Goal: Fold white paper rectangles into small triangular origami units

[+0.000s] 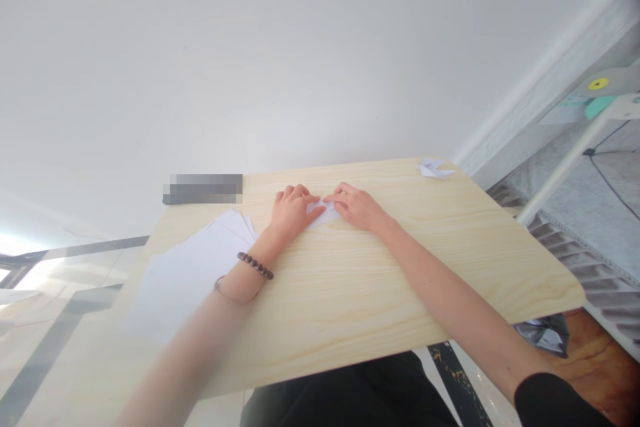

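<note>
A small piece of folded white paper [323, 216] lies on the tabletop between my two hands. My left hand [295, 209] grips its left side, thumb and fingers brought together on the paper. From the right, my right hand [356, 205] pinches the opposite side, with the fingertips of both hands almost meeting at the paper's upper edge. The hands cover much of the paper, so its full shape is hidden. Near the far right corner rests a folded white paper shape [434, 169] with pointed ends, apart from both hands.
Loose white sheets [185, 273] are spread on the left of the light wooden table [340, 300], partly under my left forearm. A blurred-out dark object [203, 189] sits at the back left. The wall [300, 80] rises behind the table; a white pole [565, 163] stands at right.
</note>
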A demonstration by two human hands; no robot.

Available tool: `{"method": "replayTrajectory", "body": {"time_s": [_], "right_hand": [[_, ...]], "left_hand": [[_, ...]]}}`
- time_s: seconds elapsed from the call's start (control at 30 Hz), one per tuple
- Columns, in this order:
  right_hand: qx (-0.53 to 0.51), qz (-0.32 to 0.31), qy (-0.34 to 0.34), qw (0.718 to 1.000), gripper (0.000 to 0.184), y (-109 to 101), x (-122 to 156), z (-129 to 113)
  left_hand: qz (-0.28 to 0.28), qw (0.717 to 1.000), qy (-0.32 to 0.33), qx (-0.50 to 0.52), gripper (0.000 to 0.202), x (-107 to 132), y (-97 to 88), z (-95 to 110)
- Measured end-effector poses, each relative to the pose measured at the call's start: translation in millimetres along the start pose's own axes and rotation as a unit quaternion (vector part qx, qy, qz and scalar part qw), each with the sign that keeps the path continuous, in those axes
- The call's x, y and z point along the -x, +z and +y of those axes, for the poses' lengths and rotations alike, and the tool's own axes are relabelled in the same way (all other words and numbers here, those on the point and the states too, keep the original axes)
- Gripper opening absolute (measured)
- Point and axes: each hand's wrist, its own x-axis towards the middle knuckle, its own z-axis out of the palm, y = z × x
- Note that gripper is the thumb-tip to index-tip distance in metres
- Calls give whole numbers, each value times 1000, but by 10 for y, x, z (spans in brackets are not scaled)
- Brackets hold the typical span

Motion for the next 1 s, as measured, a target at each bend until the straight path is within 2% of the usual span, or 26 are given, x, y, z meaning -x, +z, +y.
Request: {"method": "replayTrajectory", "body": {"time_s": [0.47, 0.7, 0.87, 1.0], "right_hand": [[-64, 33, -45, 996, 28, -38, -4, 141], [-86, 49, -26, 995, 29, -55, 27, 176], [-83, 82, -1, 993, 26, -10, 44, 151], [-73, 59, -19, 995, 28, 36, 52, 112]], "left_hand": [[0, 1000, 3, -17, 34, 5, 5, -26], [3, 1000, -5, -8, 34, 9, 6, -22], [3, 1000, 15, -9, 35, 18, -2, -26], [-5, 999, 33, -14, 34, 25, -14, -20]]}}
